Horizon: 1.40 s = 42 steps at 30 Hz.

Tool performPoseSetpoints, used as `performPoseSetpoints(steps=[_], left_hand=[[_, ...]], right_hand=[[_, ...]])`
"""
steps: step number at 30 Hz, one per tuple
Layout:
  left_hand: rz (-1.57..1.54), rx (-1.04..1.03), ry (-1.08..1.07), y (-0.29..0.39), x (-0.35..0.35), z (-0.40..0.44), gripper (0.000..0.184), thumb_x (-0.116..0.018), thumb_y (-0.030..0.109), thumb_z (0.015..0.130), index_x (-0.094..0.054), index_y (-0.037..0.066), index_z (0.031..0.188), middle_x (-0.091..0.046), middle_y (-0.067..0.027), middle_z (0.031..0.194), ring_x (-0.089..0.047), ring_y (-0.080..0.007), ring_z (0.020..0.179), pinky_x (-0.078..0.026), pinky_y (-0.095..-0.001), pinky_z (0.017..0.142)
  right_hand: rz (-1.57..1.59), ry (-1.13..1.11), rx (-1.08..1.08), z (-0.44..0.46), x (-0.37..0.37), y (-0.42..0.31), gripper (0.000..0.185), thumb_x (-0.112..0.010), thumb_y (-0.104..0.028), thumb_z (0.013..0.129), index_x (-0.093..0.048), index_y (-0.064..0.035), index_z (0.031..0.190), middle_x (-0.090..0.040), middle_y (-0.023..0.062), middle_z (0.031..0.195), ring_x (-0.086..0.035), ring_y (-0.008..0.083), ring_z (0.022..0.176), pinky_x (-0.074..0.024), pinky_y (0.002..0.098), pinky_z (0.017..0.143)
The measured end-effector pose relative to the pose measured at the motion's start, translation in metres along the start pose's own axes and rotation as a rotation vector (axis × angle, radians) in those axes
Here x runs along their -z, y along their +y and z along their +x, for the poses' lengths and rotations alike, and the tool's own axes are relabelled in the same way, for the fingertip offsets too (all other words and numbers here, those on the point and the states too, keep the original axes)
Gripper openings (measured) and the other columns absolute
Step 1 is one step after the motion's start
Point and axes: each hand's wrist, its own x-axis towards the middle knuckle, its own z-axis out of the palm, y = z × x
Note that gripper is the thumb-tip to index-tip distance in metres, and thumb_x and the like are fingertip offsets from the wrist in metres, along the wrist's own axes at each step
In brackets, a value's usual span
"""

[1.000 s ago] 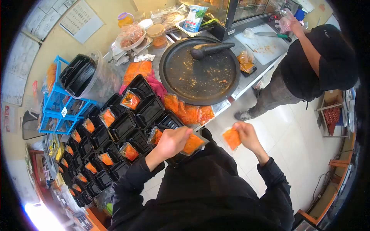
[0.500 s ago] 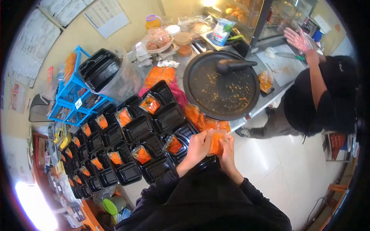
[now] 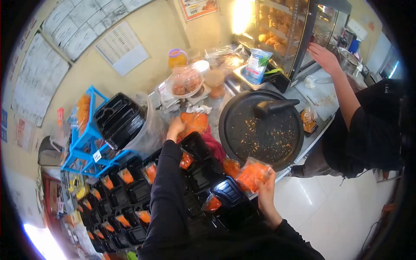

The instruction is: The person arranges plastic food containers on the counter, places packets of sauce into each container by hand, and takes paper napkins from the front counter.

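My right hand (image 3: 267, 194) grips a clear plastic packet with orange filling (image 3: 252, 174) near the counter edge. Another orange packet (image 3: 231, 167) lies just left of it. My left hand (image 3: 175, 127) is stretched forward, its fingers closed at the left edge of a pile of orange packets (image 3: 195, 122); the fingertips are partly hidden. A pink cloth (image 3: 213, 145) lies beside that pile. Below my left arm and to its sides stand rows of black compartment trays (image 3: 207, 174), many with one small orange packet (image 3: 212, 203) inside. My left sleeve covers several trays.
A large dark stone mortar (image 3: 264, 134) with a pestle (image 3: 277, 106) stands on the counter. Stacked black containers (image 3: 120, 120) and a blue rack (image 3: 84, 145) are at left. A co-worker (image 3: 368, 117) stands at right, one hand by the glass food cabinet (image 3: 281, 34).
My left hand has left the packet both hands held and reached forward to the pile. My right hand keeps hold of packets. The view has tilted up; the co-worker's hand has shifted to the cabinet.
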Motion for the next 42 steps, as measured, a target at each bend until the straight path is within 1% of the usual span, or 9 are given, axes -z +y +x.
performPoseSetpoints(steps=[2, 11, 17, 18, 26, 29, 34, 39, 42], left_hand=[[0.014, 0.173, -0.156, 0.023, 0.016, -0.008, 0.069, -0.072, 0.041, 0.08, -0.05, -0.001, 0.131, -0.031, -0.0263, 0.148, -0.034, -0.0414, 0.136, -0.036, -0.0477, 0.108], [0.111, -0.258, -0.124, 0.009, 0.017, 0.026, 0.082, -0.084, 0.039, 0.065, -0.051, 0.004, 0.132, -0.042, -0.0236, 0.139, -0.04, -0.0403, 0.129, -0.036, -0.0447, 0.107], [-0.019, -0.182, 0.001, 0.009, 0.025, 0.023, 0.052, -0.088, 0.023, 0.057, -0.063, 0.002, 0.097, -0.064, -0.0198, 0.104, -0.061, -0.0362, 0.097, -0.049, -0.042, 0.083], [-0.031, -0.174, 0.024, 0.008, 0.026, 0.021, 0.048, -0.088, 0.02, 0.057, -0.063, 0.002, 0.094, -0.066, -0.0193, 0.097, -0.063, -0.0356, 0.092, -0.05, -0.0413, 0.08], [-0.323, -0.21, 0.355, 0.034, 0.097, -0.054, 0.031, -0.08, 0.016, 0.068, -0.066, 0.005, 0.093, -0.068, -0.0167, 0.091, -0.066, -0.0331, 0.087, -0.051, -0.0405, 0.075], [-0.35, -0.396, 0.308, 0.077, 0.151, -0.126, 0.028, -0.076, 0.013, 0.073, -0.066, 0.004, 0.097, -0.068, -0.0147, 0.09, -0.066, -0.0289, 0.085, -0.051, -0.0366, 0.075], [-0.53, -0.605, -0.021, 0.129, 0.202, -0.233, 0.024, -0.073, 0.011, 0.078, -0.065, 0.003, 0.1, -0.066, -0.0101, 0.088, -0.063, -0.0183, 0.078, -0.049, -0.0302, 0.074], [-0.722, -0.739, -0.364, 0.157, 0.183, -0.294, 0.024, -0.071, 0.009, 0.083, -0.062, 0.002, 0.104, -0.066, -0.0045, 0.095, -0.06, -0.0114, 0.095, -0.048, -0.0274, 0.081], [-0.365, -0.899, -0.444, 0.185, 0.157, -0.327, 0.023, -0.068, 0.024, 0.088, -0.06, 0.006, 0.1, -0.063, -0.0099, 0.089, -0.064, -0.0241, 0.087, -0.049, -0.0336, 0.074]], right_hand=[[-0.035, -0.022, 0.102, 0.003, -0.008, -0.005, 0.059, -0.046, 0.013, 0.081, -0.029, -0.0034, 0.135, -0.042, 0.0132, 0.126, -0.044, 0.0211, 0.124, -0.0379, 0.0349, 0.105], [-0.425, 0.057, 0.237, 0.034, -0.045, -0.011, 0.05, -0.056, 0.006, 0.077, -0.046, -0.0045, 0.125, -0.05, 0.0083, 0.107, -0.054, 0.0163, 0.094, -0.0466, 0.0291, 0.08], [-0.755, 0.037, 0.601, 0.064, -0.084, 0.002, 0.043, -0.061, 0.003, 0.08, -0.053, -0.0072, 0.121, -0.057, 0.0102, 0.1, -0.061, 0.0221, 0.08, -0.0484, 0.0262, 0.065], [-0.771, 0.014, 0.633, 0.069, -0.089, 0.01, 0.036, -0.062, -0.002, 0.08, -0.055, -0.0066, 0.115, -0.056, 0.0156, 0.101, -0.06, 0.0327, 0.083, -0.0512, 0.0341, 0.068], [-1.43, -0.163, 0.468, 0.082, -0.101, 0.03, 0.046, -0.07, -0.018, 0.072, -0.052, -0.0053, 0.113, -0.051, 0.0142, 0.11, -0.048, 0.0351, 0.107, -0.0402, 0.0433, 0.086], [-1.09, -0.118, 0.71, 0.081, -0.107, -0.022, 0.053, -0.07, -0.023, 0.076, -0.05, -0.0038, 0.121, -0.049, 0.0178, 0.116, -0.046, 0.037, 0.111, -0.0365, 0.0452, 0.092], [-0.935, -0.549, 1.1, 0.081, -0.115, -0.129, 0.051, -0.069, -0.025, 0.082, -0.05, -0.0068, 0.125, -0.05, 0.013, 0.116, -0.046, 0.0319, 0.118, -0.0319, 0.0478, 0.099], [-1.128, -1.138, 0.715, 0.058, -0.054, -0.159, 0.016, -0.063, -0.02, 0.086, -0.06, -0.0072, 0.095, -0.061, 0.0095, 0.093, -0.06, 0.0305, 0.096, -0.0424, 0.0447, 0.087], [-1.04, -1.23, 0.506, 0.029, -0.012, -0.15, 0.012, -0.062, -0.018, 0.086, -0.058, -0.0064, 0.089, -0.061, 0.0111, 0.084, -0.062, 0.0337, 0.085, -0.0476, 0.0439, 0.072]])
